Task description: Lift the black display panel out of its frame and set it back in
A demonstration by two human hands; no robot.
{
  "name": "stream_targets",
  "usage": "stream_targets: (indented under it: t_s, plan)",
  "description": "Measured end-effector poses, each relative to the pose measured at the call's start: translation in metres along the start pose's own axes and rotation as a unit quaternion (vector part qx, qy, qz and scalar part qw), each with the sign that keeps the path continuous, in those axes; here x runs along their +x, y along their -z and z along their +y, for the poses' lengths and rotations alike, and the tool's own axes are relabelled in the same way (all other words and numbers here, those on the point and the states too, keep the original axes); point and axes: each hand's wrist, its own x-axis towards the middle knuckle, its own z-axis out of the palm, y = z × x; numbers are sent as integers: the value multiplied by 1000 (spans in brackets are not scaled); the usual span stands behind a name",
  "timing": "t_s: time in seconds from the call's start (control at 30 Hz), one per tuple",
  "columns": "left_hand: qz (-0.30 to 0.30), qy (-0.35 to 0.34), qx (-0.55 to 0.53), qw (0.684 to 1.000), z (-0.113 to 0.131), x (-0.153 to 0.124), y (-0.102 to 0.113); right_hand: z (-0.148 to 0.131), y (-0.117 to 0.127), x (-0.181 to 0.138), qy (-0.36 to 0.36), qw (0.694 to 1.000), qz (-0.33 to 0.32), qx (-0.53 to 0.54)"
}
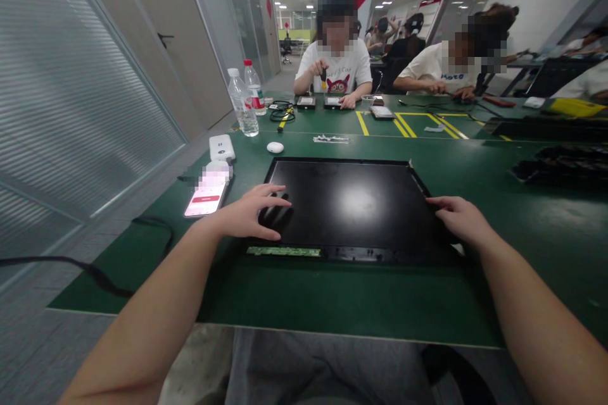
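Observation:
A black flat panel (351,202) lies face up on the green table (332,297) in front of me. A thin green circuit strip (284,252) runs along its near left edge. My left hand (249,214) rests on the panel's left near corner, fingers spread flat, thumb on the near rim. My right hand (460,220) lies on the panel's right edge, fingers curled over the rim. Neither hand lifts anything.
A lit phone (207,198) lies left of the panel, with a white power bank (221,147), a white round case (275,147) and two water bottles (243,103) beyond. Across the table a person (335,57) works with a screwdriver; others sit at right. A black cable (95,272) trails off the left edge.

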Motion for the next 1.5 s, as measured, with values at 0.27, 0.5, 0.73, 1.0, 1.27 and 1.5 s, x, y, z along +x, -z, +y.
stream_targets:
  t_s: [0.27,0.5,0.73,1.0,1.27,1.5]
  plan:
    - [-49,12,-27,998,5,-3,6,-5,1,-5,5,1000,8,9]
    - [-22,-14,-45,999,3,-3,5,1,-3,-1,-4,998,14,63]
    - [-19,-23,-40,999,1,-2,4,-2,-4,-4,-17,995,24,100]
    - [-17,-16,-35,999,1,-3,5,8,-5,5,15,995,34,97]
    - [31,46,-15,998,-2,5,-5,2,-2,1,-1,1000,19,25]
    - [136,126,84,979,-27,17,-18,11,-1,9,23,999,25,30]
